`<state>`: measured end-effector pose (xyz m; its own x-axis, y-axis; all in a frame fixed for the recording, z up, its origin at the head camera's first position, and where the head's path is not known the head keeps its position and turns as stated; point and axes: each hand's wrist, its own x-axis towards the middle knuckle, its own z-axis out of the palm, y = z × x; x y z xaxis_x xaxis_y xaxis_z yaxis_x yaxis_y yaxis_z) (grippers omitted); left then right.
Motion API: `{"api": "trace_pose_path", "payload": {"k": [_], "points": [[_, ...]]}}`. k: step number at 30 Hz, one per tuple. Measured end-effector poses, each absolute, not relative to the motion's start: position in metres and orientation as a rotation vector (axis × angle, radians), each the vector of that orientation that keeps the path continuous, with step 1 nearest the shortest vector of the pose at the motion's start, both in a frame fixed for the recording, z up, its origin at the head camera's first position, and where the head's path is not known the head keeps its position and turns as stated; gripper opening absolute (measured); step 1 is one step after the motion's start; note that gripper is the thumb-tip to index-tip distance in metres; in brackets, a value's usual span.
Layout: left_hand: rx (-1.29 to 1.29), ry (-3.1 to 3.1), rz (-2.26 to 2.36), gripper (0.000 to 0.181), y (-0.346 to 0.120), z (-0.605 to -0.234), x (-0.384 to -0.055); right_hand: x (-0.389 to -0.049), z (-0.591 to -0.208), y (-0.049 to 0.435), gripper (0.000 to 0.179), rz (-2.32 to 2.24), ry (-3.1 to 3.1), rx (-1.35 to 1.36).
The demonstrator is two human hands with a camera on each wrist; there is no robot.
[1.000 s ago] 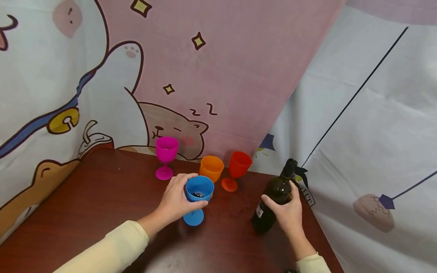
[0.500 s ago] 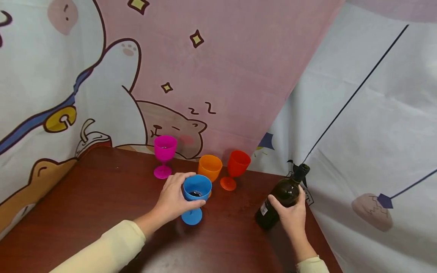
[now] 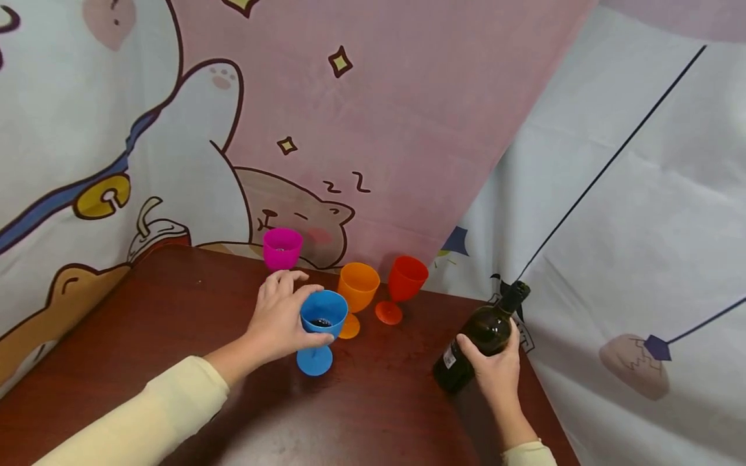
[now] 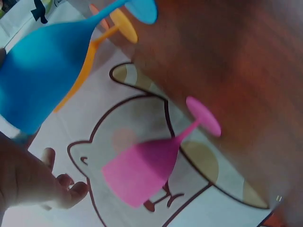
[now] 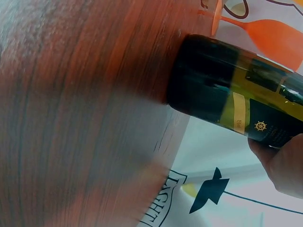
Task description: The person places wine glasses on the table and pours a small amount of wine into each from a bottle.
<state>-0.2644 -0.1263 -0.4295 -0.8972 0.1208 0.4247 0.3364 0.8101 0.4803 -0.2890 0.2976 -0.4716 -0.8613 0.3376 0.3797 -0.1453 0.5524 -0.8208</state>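
Observation:
My left hand (image 3: 281, 318) holds a blue plastic goblet (image 3: 323, 312) by its bowl, between thumb and index finger, while the other fingers stick out past it. Dark liquid shows inside the bowl. In the left wrist view the same goblet (image 4: 52, 66) fills the upper left; whether its foot touches the table cannot be told. My right hand (image 3: 495, 369) grips a dark green wine bottle (image 3: 480, 333) round its body, its neck leaning right. The bottle (image 5: 222, 87) shows a dark label with a ship's-wheel emblem in the right wrist view.
A magenta goblet (image 3: 282, 249) stands at the back, beyond my left hand. Orange (image 3: 358, 285) and red goblets (image 3: 406, 278) stand right of the blue one. The brown wooden table (image 3: 373, 414) ends at a printed cloth backdrop (image 3: 408, 129) behind and at the right.
The left hand has moved left with the blue goblet, uncovering the orange goblet's foot. The bottle tilted further right during the first half second, then stayed about the same.

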Motion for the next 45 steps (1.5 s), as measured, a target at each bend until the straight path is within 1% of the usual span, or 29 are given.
{"api": "trace_pose_path", "payload": {"k": [8,14,19,29,45], "points": [[-0.431,-2.766,-0.716,0.086,-0.142,-0.406,-0.277,-0.289,-0.471,0.298,0.099,1.277,-2.272,-0.136],[-0.43,-2.846,-0.715,0.087,-0.149,-0.397,-0.289,-0.29,-0.472,0.298,0.099,1.283,-2.267,-0.133],[-0.424,-2.878,-0.662,0.089,-0.15,-0.393,-0.302,-0.291,-0.47,0.299,0.101,1.296,-2.267,-0.129],[-0.411,-2.905,-0.585,0.089,-0.147,-0.39,-0.321,-0.289,-0.469,0.301,0.103,1.327,-2.28,-0.112],[-0.393,-2.91,-0.558,0.095,-0.143,-0.392,-0.325,-0.291,-0.472,0.305,0.104,1.369,-2.273,-0.095]]}}
